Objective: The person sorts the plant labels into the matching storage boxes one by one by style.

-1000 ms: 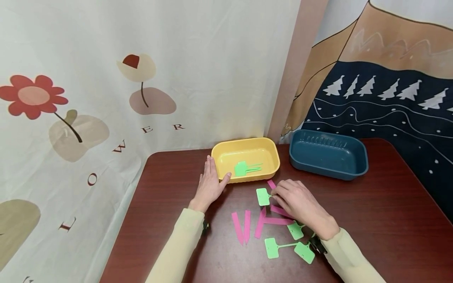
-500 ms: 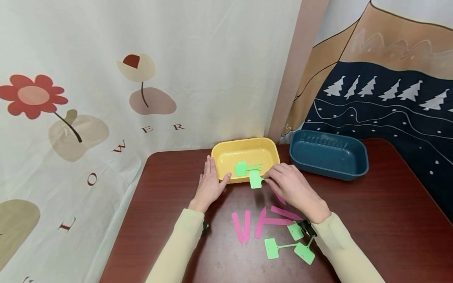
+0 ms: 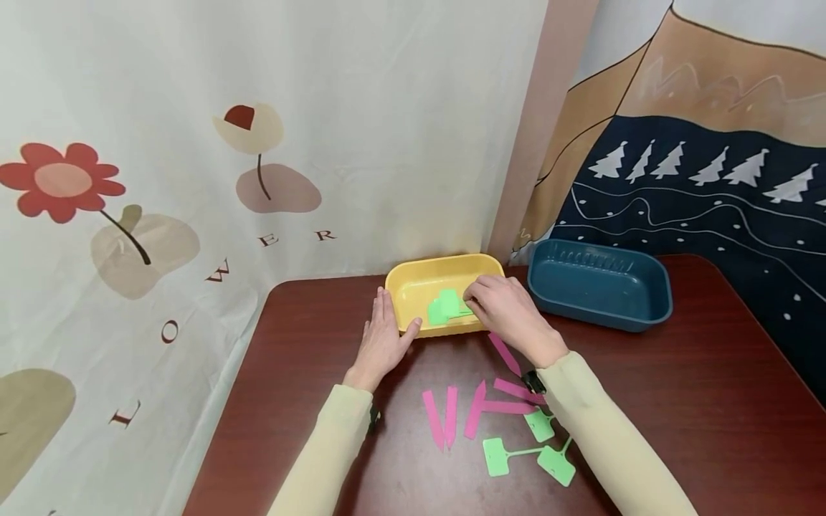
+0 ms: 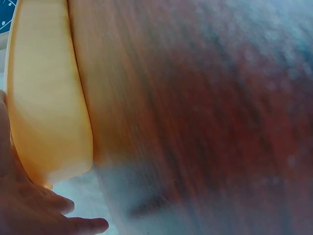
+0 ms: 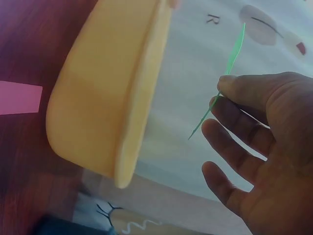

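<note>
My right hand [image 3: 513,313] pinches a green T-shaped plant label [image 5: 236,49] between thumb and forefinger, above the right part of a yellow plastic tub [image 3: 413,288]. In the head view its flat head overlaps other green labels [image 3: 436,312] lying inside the tub. Thin and edge-on, the label shows beyond the tub's rim in the right wrist view. My left hand [image 3: 381,342] rests against the tub's left end, fingers straight along the wall and thumb at the front rim. The left wrist view shows the tub's side wall [image 4: 49,93] beside those fingers.
A dark blue tub [image 3: 600,287] stands to the right of the yellow one. Several pink pointed strips [image 3: 451,416] lie on the brown table [image 3: 297,373], with green labels [image 3: 496,457] near my right forearm. Printed curtains [image 3: 387,129] hang behind the table.
My right hand has carried the green label from over the table, up and to the left, over the yellow tub. My left hand has stayed at the tub's end.
</note>
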Demonstrator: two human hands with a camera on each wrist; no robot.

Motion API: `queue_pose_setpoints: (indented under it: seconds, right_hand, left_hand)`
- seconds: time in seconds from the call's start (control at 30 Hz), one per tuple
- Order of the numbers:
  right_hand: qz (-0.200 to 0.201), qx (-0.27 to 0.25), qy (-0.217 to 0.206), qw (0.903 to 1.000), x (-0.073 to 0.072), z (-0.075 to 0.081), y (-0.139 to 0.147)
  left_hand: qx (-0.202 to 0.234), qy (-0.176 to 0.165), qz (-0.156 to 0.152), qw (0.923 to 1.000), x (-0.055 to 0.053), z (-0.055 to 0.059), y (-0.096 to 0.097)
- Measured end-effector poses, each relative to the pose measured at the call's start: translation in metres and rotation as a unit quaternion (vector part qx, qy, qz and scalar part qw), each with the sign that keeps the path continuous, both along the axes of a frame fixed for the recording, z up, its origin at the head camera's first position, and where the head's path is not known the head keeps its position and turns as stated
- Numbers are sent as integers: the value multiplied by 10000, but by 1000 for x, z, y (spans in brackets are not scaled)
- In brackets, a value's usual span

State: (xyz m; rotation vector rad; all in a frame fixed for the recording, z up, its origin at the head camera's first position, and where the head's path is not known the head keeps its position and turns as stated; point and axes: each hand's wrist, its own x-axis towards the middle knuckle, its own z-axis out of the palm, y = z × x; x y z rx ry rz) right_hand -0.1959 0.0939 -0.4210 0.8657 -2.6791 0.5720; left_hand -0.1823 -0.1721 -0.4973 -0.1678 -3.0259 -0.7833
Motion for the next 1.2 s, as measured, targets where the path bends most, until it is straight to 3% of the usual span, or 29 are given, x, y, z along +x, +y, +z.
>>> queue_pose_setpoints:
  seconds: [0.43, 0.7, 1.2]
  right_hand:
    - [10, 208, -212, 9996, -28, -15, -15]
    - [46, 591, -614, 9963, -46, -30, -23]
    - [-98, 1172, -1163, 9862, -58, -38, -42]
  left_hand:
    - [47, -9, 86, 10000, 0, 1, 1]
    - [-34, -27, 106, 9999, -1, -1, 2]
    - [-80, 4, 76, 9999, -1, -2, 2]
